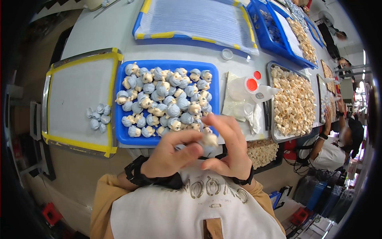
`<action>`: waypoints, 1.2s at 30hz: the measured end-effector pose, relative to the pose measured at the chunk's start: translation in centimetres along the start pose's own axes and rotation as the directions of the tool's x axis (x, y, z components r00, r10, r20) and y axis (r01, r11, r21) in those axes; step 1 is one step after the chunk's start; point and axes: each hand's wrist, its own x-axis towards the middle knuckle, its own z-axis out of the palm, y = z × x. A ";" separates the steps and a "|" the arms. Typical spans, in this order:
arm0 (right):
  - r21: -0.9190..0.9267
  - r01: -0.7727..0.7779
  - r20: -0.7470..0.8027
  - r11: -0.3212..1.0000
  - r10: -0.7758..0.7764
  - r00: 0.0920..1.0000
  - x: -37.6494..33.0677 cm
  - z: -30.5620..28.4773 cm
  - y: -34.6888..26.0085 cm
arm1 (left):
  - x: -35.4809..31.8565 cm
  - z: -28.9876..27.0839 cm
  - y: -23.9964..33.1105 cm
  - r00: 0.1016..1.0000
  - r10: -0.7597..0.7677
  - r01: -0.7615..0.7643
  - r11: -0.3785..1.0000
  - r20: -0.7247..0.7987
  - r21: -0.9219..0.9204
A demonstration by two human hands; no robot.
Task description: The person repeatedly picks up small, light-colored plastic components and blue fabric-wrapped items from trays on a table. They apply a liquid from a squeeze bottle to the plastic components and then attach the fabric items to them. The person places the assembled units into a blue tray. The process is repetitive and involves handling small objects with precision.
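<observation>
Just in front of my chest, a small doll head (210, 140) with pale face and light-blue hair is between my two hands, smeared by motion. My left hand (169, 153) is closed, its thumb and forefinger pinched beside the head, and a bit of light blue shows between them. Curved around the other side is my right hand (230, 149), thumb and forefinger spread wide apart; whether another finger touches the head is hard to tell. Directly beyond both hands lies a blue tray (167, 63) full of similar blue-haired doll heads (162, 88).
Left: a yellow-taped board (75, 95) with several light-blue pieces (98, 116). Right: squeeze bottles (242, 89), a black pen-like tool (266, 115) and a metal tray (292, 137) of cream parts. Behind: a taped blue tray (195, 20) and a blue bin (274, 36). A co-worker (328, 147) sits far right.
</observation>
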 end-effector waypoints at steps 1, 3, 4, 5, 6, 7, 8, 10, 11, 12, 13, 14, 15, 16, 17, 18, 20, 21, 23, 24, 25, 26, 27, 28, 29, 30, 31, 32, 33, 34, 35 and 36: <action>0.005 -0.018 0.034 1.000 0.017 0.999 -0.3 -0.3 0.2 | 0.0 -0.2 -0.2 0.999 -0.020 0.017 0.997 -0.039 -0.071; 0.010 -0.047 0.002 0.999 0.047 0.999 -0.3 -0.8 0.2 | 0.9 -0.3 -0.3 0.967 0.127 -0.180 0.954 -0.222 -0.239; 0.010 -0.063 -0.012 0.998 0.064 0.998 -0.3 -1.1 0.1 | 1.4 -0.1 0.1 0.922 0.133 -0.270 0.893 -0.362 -0.360; 0.026 -0.094 -0.036 0.995 0.095 0.995 -0.3 -1.8 -0.1 | 1.8 -0.3 0.7 0.909 0.149 -0.309 0.869 -0.390 -0.387; -0.017 -0.117 -0.072 0.993 0.115 0.991 -0.6 -2.4 0.0 | 1.9 -0.4 1.4 0.890 0.166 -0.351 0.845 -0.425 -0.405; -0.059 -0.140 -0.108 0.988 0.133 0.985 -0.9 -3.1 0.1 | 1.9 -0.1 2.4 0.887 0.106 -0.324 0.836 -0.449 -0.442; -0.099 -0.164 -0.143 0.981 0.149 0.979 -1.2 -3.9 0.3 | 2.0 -0.4 1.9 0.912 0.165 -0.331 0.836 -0.375 -0.438; -0.289 -0.260 -0.351 0.921 0.151 0.924 -1.8 -6.0 0.4 | 2.0 -1.1 0.9 0.934 0.276 -0.350 0.835 -0.227 -0.424; -0.305 -0.368 -0.507 0.878 0.177 0.843 -2.6 -7.1 1.0 | 1.8 -0.7 0.8 0.946 0.204 -0.296 0.862 -0.253 -0.412; -0.331 -0.481 -0.649 0.812 0.174 0.741 -3.2 -8.4 1.5 | 1.9 -0.5 0.6 0.958 0.211 -0.274 0.875 -0.196 -0.399; -0.364 -0.547 -0.714 0.754 0.151 0.684 -4.4 -10.2 2.6 | 2.1 -0.3 0.4 0.966 0.217 -0.255 0.887 -0.140 -0.386; -0.398 -0.635 -0.721 0.662 0.202 0.663 -5.1 -11.6 2.8 | 2.3 -0.1 0.3 0.972 0.220 -0.235 0.899 -0.082 -0.369; -0.425 -0.698 -0.668 0.576 0.321 0.671 -5.4 -12.3 3.0 | 2.0 0.0 0.3 0.982 0.179 -0.186 0.893 -0.056 -0.410; -0.457 -0.750 -0.614 0.478 0.441 0.655 -5.7 -13.0 3.0 | 1.8 0.1 0.4 0.988 0.153 -0.154 0.907 -0.034 -0.392; -0.538 -0.708 -0.545 0.458 0.451 0.707 -6.3 -13.5 3.5 | 1.6 0.3 0.5 0.992 0.126 -0.122 0.920 -0.013 -0.373; -0.616 -0.659 -0.479 0.431 0.459 0.748 -7.4 -14.0 4.3 | 1.6 0.3 0.6 0.995 0.099 -0.087 0.931 0.018 -0.354; -0.676 -0.619 -0.421 0.400 0.480 0.770 -7.9 -14.0 5.2 | 1.5 -0.3 0.0 0.995 0.063 -0.039 0.964 0.083 -0.263; -0.662 -0.636 -0.432 0.397 0.491 0.757 -7.8 -13.5 5.6 | 1.3 0.1 0.5 0.999 -0.002 0.010 0.983 0.043 -0.185; -0.624 -0.696 -0.475 0.357 0.534 0.699 -8.0 -13.2 6.7 | 1.2 0.8 0.6 0.998 -0.057 0.057 0.987 0.007 -0.150; -0.595 -0.711 -0.490 0.374 0.533 0.690 -7.9 -13.2 6.8 | 1.3 1.1 0.7 0.998 -0.057 0.055 0.987 -0.011 -0.153; -0.565 -0.727 -0.505 0.391 0.532 0.679 -8.0 -13.1 6.6 | 1.4 1.4 0.9 0.998 -0.058 0.053 0.987 -0.029 -0.155; -0.534 -0.741 -0.521 0.407 0.532 0.667 -8.2 -13.1 6.5 | 1.5 1.6 1.1 0.997 -0.058 0.050 0.986 -0.047 -0.157; -0.622 -0.695 -0.520 0.360 0.474 0.711 -8.3 -13.1 6.3 | 1.5 1.6 1.2 0.997 -0.054 0.045 0.987 -0.058 -0.157; -0.626 -0.670 -0.517 0.399 0.431 0.739 -8.3 -13.2 5.7 | 1.4 1.3 1.2 0.998 -0.054 0.048 0.989 -0.041 -0.138; -0.548 -0.678 -0.567 0.490 0.378 0.732 -8.1 -12.9 5.2 | 1.3 1.0 1.1 0.998 -0.056 0.053 0.992 -0.023 -0.118; -0.469 -0.674 -0.622 0.571 0.328 0.711 -7.9 -12.4 4.7 | 1.3 0.8 1.1 0.998 -0.060 0.060 0.993 0.003 -0.101; -0.364 -0.611 -0.666 0.703 0.261 0.698 -7.4 -11.5 4.0 | 1.4 0.8 1.1 0.997 -0.064 0.067 0.993 0.032 -0.093; -0.278 -0.512 -0.645 0.813 0.236 0.726 -6.8 -10.3 3.0 | 1.4 0.9 1.0 0.996 -0.070 0.074 0.994 0.046 -0.083; -0.185 -0.401 -0.629 0.897 0.205 0.750 -6.1 -8.7 1.8 | 1.4 1.0 0.9 0.995 -0.077 0.082 0.994 0.064 -0.075; -0.087 -0.280 -0.619 0.956 0.168 0.767 -5.5 -7.3 0.6 | 1.3 1.1 0.7 0.993 -0.084 0.090 0.994 0.084 -0.065; -0.006 -0.174 -0.490 0.985 0.149 0.859 -4.7 -6.0 -0.2 | 1.3 1.1 0.8 0.991 -0.090 0.096 0.993 0.094 -0.065; 0.088 -0.080 -0.354 0.993 0.106 0.929 -4.0 -4.9 -1.0 | 1.4 1.2 0.9 0.990 -0.096 0.103 0.992 0.107 -0.067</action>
